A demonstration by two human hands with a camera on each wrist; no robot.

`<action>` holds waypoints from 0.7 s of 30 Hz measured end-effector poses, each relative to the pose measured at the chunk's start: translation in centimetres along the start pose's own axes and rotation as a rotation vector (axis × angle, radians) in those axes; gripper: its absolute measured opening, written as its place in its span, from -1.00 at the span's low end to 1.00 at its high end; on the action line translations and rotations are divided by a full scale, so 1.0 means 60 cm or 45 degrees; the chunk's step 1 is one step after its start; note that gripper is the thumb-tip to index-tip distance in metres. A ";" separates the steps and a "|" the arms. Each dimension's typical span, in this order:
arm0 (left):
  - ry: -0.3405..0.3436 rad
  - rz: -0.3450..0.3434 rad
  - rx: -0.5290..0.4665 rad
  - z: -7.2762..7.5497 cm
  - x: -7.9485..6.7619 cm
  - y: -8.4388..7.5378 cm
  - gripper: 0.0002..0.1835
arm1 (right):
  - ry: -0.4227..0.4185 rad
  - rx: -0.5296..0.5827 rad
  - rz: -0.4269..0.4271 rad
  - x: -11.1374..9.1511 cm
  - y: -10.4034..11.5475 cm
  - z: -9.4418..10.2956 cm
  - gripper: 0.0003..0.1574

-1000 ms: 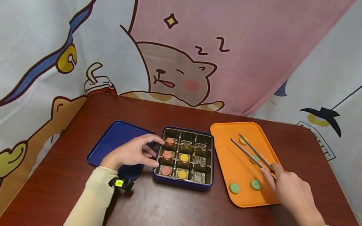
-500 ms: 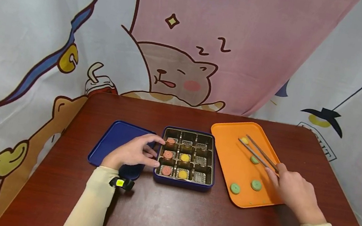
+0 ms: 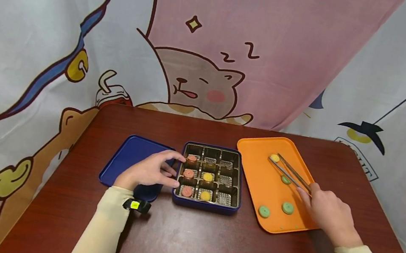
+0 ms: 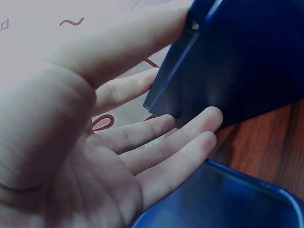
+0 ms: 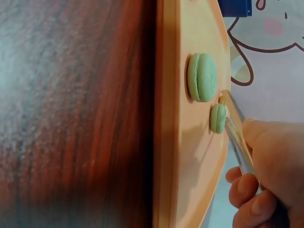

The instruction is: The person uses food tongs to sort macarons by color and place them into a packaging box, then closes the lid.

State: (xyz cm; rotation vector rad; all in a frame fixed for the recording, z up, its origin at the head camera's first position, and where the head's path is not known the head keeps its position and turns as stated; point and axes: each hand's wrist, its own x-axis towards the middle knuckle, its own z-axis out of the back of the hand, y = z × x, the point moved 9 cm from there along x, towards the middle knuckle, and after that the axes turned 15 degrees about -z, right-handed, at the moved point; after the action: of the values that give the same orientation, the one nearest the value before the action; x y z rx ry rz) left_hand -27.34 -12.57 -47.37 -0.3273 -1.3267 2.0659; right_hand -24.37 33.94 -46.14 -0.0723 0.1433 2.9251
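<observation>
In the head view my left hand (image 3: 151,169) touches the left rim of the blue tin (image 3: 205,206) with thumb and index finger, its other fingers extended beside the wall. A divided insert in the tin holds three pink macarons (image 3: 189,174) down the left column and two yellow macarons (image 3: 208,177) in the middle column. My right hand (image 3: 332,214) grips metal tongs (image 3: 289,173) over the orange tray (image 3: 257,180). The tong tips straddle a yellow macaron (image 3: 275,158) near the tray's far end. A green macaron (image 3: 286,179) lies just under the tong arms.
Two more green macarons, the left one (image 3: 263,211) and the right one (image 3: 287,207), lie at the tray's near end among crumbs. The blue lid (image 3: 125,159) lies left of the tin, partly under my left forearm and hand. A printed cloth (image 3: 272,67) hangs behind the table.
My right hand has shifted the tongs slightly right and nearer, so the tips now stand at the yellow macaron instead of beyond it. The left hand holds still at the tin.
</observation>
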 end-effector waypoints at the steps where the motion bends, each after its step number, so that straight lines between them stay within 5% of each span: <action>1: -0.001 0.000 0.000 0.000 0.000 0.000 -0.22 | 0.000 -0.003 0.000 0.001 0.001 0.000 -0.28; 21: 0.008 -0.004 0.001 0.000 0.001 0.001 -0.22 | -0.002 0.007 0.011 0.005 0.010 -0.002 -0.42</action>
State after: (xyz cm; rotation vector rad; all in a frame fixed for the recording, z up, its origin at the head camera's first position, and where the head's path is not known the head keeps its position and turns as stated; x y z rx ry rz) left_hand -27.40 -12.53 -47.45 -0.3306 -1.3220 2.0616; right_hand -24.81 33.40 -46.24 -0.0685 0.1514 2.9333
